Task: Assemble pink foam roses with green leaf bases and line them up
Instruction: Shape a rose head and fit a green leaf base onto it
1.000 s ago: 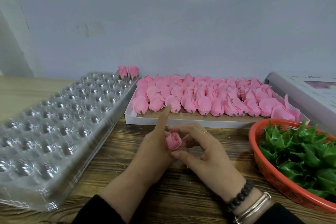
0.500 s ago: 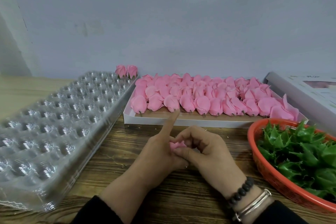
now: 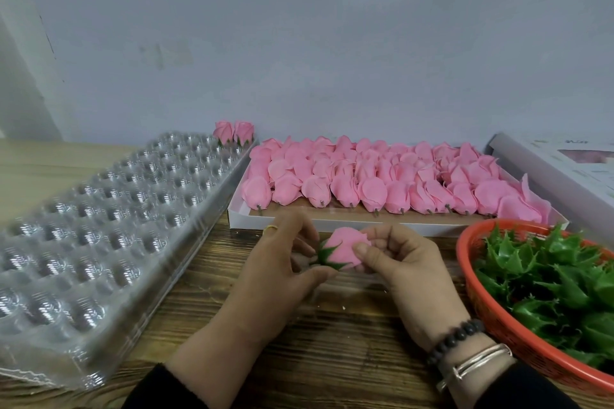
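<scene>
step: leaf base [image 3: 327, 254] seated on the rose [image 3: 345, 247], between both hands' pinching fingers [image 3: 362, 251].
next: likely needs setting it beside finished roses [image 3: 233, 132].

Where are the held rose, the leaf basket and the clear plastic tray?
held rose [image 3: 345, 251], head view, on its pink petals.
leaf basket [image 3: 478, 299], head view, on its orange rim.
clear plastic tray [image 3: 99, 229], head view, on its dimpled top.
</scene>
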